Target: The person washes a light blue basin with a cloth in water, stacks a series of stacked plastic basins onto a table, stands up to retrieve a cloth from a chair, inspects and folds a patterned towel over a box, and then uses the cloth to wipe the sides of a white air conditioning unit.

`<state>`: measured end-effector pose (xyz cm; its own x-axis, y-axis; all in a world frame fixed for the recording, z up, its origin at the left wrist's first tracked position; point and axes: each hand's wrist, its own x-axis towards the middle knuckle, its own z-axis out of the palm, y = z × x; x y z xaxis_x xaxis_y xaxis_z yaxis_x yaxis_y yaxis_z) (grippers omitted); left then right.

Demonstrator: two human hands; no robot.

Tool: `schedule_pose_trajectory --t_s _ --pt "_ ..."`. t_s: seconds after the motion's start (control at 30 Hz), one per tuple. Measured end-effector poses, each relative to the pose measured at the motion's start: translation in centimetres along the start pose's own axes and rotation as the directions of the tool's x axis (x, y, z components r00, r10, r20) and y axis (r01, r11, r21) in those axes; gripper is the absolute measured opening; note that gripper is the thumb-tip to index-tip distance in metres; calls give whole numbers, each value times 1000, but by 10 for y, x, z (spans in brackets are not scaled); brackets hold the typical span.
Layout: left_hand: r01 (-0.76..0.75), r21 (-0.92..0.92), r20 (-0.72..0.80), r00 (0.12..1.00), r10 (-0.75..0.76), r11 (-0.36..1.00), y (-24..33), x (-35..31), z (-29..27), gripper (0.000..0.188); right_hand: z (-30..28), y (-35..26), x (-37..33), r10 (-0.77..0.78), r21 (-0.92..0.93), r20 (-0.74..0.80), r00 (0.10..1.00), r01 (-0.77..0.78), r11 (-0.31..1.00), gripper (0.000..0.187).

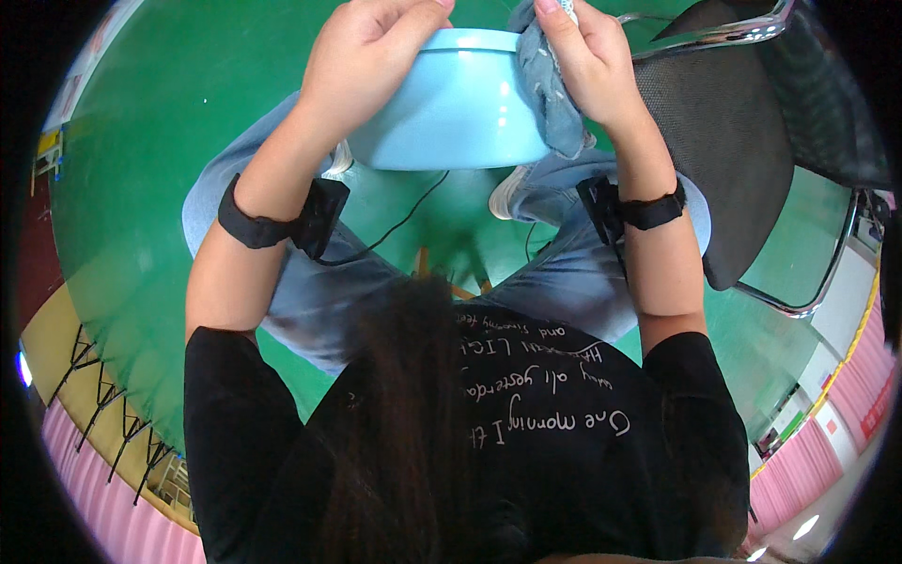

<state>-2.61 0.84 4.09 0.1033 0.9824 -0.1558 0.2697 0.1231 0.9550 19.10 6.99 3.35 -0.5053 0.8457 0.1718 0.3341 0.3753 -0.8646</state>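
A light blue plastic basin (456, 108) is held out between my knees at the top of the view, its outer wall facing me. My left hand (371, 56) closes over the left part of its rim, thumb pressed along the edge. On the right side, a damp-looking blue-grey cloth (552, 108) hangs down over the basin's wall. My right hand (594, 70) grips that cloth, with the thumb on top and the fingers partly hidden. The inside of the basin is out of sight.
A black chair (719, 155) with chrome armrests stands close by my right arm. Black bands (258, 216) circle both forearms, and a thin dark cable (399, 226) runs from the left one. Green floor (132, 226) spreads around my legs.
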Motion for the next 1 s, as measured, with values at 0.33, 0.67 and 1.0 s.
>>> schedule_pose_trajectory --t_s 0.33,0.67,1.0 --pt "-256 64 -64 963 260 965 -27 9 -23 32 -18 11 2 68 209 27 997 -72 975 36" --pt "-336 6 -127 934 334 942 -26 6 -38 26 -34 18 3 69 384 46 997 -81 920 37" --pt "-361 -124 -132 929 345 924 -33 12 -58 34 -54 13 3 122 523 47 991 -128 843 41"
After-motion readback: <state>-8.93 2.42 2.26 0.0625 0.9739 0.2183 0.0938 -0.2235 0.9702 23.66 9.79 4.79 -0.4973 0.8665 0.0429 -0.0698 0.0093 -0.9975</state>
